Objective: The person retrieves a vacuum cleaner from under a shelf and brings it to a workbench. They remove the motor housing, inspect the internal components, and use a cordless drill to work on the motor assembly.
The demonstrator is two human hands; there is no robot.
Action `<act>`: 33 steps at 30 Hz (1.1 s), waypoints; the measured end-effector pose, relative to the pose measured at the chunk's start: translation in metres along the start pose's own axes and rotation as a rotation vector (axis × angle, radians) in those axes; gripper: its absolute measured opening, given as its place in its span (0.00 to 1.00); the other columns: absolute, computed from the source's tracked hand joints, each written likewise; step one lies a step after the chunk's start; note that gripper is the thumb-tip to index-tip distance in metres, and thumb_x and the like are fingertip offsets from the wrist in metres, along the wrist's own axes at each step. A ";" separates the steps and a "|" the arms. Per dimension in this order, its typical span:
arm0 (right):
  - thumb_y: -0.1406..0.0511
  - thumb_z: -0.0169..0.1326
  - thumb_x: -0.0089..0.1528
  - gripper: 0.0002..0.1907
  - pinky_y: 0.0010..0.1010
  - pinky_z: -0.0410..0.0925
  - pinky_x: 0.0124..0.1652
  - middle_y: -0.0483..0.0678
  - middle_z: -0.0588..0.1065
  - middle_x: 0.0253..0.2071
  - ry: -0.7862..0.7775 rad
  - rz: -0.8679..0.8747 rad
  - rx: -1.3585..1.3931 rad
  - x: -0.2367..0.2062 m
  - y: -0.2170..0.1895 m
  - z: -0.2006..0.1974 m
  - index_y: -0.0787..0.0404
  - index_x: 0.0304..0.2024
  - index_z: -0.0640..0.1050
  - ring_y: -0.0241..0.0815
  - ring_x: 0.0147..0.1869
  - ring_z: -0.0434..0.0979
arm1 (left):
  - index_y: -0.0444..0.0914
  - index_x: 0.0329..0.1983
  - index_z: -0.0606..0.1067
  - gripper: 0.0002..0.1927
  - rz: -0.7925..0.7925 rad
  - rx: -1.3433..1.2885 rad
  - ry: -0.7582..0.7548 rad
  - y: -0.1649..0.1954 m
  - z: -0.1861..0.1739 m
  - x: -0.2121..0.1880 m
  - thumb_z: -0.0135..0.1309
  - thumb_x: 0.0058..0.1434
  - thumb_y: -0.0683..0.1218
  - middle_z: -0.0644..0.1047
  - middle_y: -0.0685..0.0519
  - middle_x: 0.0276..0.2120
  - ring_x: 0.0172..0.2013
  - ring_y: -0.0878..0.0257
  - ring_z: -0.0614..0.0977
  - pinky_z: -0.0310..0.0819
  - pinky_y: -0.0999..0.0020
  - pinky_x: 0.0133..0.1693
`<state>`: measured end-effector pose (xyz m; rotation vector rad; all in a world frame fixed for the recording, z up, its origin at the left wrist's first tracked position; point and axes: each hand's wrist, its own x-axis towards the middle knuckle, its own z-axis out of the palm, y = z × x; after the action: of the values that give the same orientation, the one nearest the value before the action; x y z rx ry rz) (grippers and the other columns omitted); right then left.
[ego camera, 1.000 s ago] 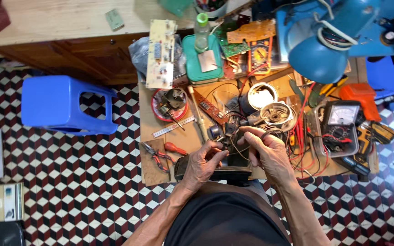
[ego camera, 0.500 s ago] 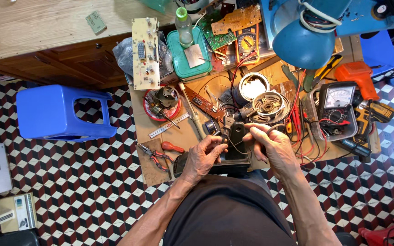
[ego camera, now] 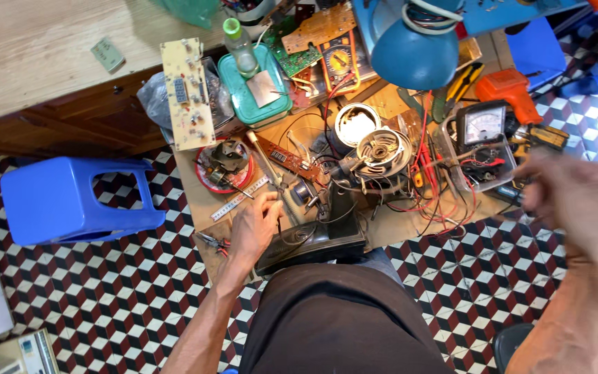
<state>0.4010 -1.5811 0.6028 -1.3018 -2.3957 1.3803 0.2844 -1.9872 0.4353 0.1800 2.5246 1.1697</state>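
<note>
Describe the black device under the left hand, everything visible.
The black device is a dark, glossy, boxy casing, plastic by its look, lying flat at the near edge of the cardboard-covered worktop, just ahead of the person's lap. The left hand rests on its left end. Thin black wires loop across its top. Its underside is hidden.

Stool [ego camera: 70, 197] stands left of the board [ego camera: 209, 208]; meter [ego camera: 482, 131] sits at its right end.

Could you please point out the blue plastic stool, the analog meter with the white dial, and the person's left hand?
blue plastic stool [ego camera: 70, 201]: head view, on its seat top.
analog meter [ego camera: 484, 125]: head view, on its white dial.
left hand [ego camera: 254, 225]: head view, on its back.
</note>
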 end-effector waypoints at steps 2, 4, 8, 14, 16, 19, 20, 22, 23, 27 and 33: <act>0.57 0.50 0.75 0.16 0.19 0.54 0.19 0.42 0.69 0.23 0.049 -0.221 0.116 0.000 0.003 -0.019 0.64 0.44 0.77 0.27 0.19 0.61 | 0.41 0.50 0.78 0.15 -0.025 -0.001 -0.054 -0.007 0.012 0.005 0.52 0.65 0.52 0.85 0.51 0.30 0.31 0.59 0.87 0.79 0.62 0.35; 0.59 0.47 0.77 0.14 0.15 0.56 0.20 0.40 0.69 0.23 0.060 -0.349 0.288 -0.001 0.006 -0.032 0.63 0.46 0.75 0.25 0.18 0.62 | 0.42 0.48 0.79 0.15 -0.059 -0.015 -0.097 -0.012 0.024 0.009 0.52 0.65 0.53 0.86 0.52 0.31 0.32 0.60 0.88 0.80 0.62 0.36; 0.60 0.45 0.75 0.13 0.11 0.61 0.21 0.40 0.74 0.26 -0.092 -0.440 0.699 -0.010 0.004 -0.036 0.61 0.49 0.78 0.22 0.20 0.68 | 0.44 0.50 0.80 0.14 -0.024 0.288 -0.182 -0.012 0.049 0.021 0.51 0.66 0.50 0.83 0.45 0.32 0.32 0.49 0.85 0.76 0.53 0.37; 0.67 0.46 0.77 0.13 0.20 0.66 0.29 0.49 0.75 0.31 -0.084 -0.494 0.450 -0.025 -0.020 -0.016 0.69 0.59 0.75 0.31 0.24 0.71 | 0.40 0.43 0.80 0.10 0.348 0.438 -0.148 -0.002 0.076 0.037 0.49 0.63 0.42 0.80 0.43 0.36 0.40 0.43 0.82 0.77 0.46 0.41; 0.67 0.47 0.77 0.14 0.21 0.67 0.32 0.50 0.76 0.33 -0.034 -0.491 0.366 -0.023 -0.024 -0.008 0.68 0.60 0.76 0.33 0.27 0.73 | 0.38 0.43 0.78 0.09 0.371 0.463 -0.128 0.004 0.076 0.038 0.48 0.65 0.41 0.79 0.42 0.39 0.43 0.43 0.81 0.76 0.46 0.44; 0.67 0.48 0.76 0.13 0.21 0.68 0.34 0.49 0.77 0.35 0.041 -0.465 0.342 -0.014 -0.019 0.001 0.67 0.58 0.78 0.34 0.32 0.75 | 0.33 0.49 0.76 0.19 0.483 0.324 -0.042 0.005 0.077 0.033 0.55 0.53 0.43 0.76 0.37 0.40 0.42 0.38 0.78 0.74 0.44 0.38; 0.67 0.48 0.75 0.12 0.21 0.69 0.35 0.48 0.77 0.35 0.046 -0.431 0.409 -0.008 -0.014 0.005 0.66 0.57 0.78 0.33 0.32 0.76 | 0.34 0.47 0.76 0.17 0.511 0.338 -0.061 0.007 0.079 0.029 0.55 0.54 0.43 0.77 0.38 0.41 0.43 0.39 0.78 0.74 0.46 0.40; 0.66 0.49 0.75 0.12 0.21 0.71 0.39 0.47 0.79 0.37 0.068 -0.404 0.463 -0.001 0.002 0.010 0.64 0.57 0.79 0.33 0.35 0.78 | 0.35 0.43 0.76 0.12 0.563 0.367 -0.094 0.008 0.082 0.020 0.55 0.55 0.43 0.77 0.40 0.41 0.46 0.41 0.78 0.75 0.48 0.46; 0.67 0.50 0.75 0.11 0.20 0.72 0.41 0.47 0.79 0.38 0.090 -0.409 0.448 0.000 0.014 0.010 0.64 0.56 0.79 0.32 0.38 0.79 | 0.34 0.42 0.75 0.11 0.509 0.383 -0.154 0.008 0.085 0.015 0.55 0.56 0.44 0.77 0.40 0.41 0.46 0.41 0.79 0.75 0.47 0.46; 0.63 0.52 0.73 0.14 0.43 0.62 0.34 0.63 0.77 0.37 0.259 -0.356 0.003 0.009 0.071 0.011 0.67 0.52 0.81 0.68 0.38 0.71 | 0.32 0.43 0.72 0.15 0.378 0.315 -0.325 0.007 0.096 0.001 0.56 0.58 0.47 0.77 0.36 0.40 0.43 0.38 0.79 0.73 0.45 0.46; 0.42 0.44 0.73 0.34 0.60 0.68 0.43 0.70 0.78 0.38 0.261 -0.093 -0.826 0.022 0.137 0.015 0.66 0.50 0.83 0.72 0.43 0.78 | 0.33 0.51 0.73 0.19 0.170 0.123 -0.358 0.003 0.100 0.004 0.50 0.61 0.48 0.78 0.32 0.38 0.42 0.34 0.79 0.72 0.42 0.45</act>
<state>0.4661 -1.5445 0.4854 -1.3452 -2.8633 0.1271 0.3173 -1.9128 0.3770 0.5902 2.2948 0.9415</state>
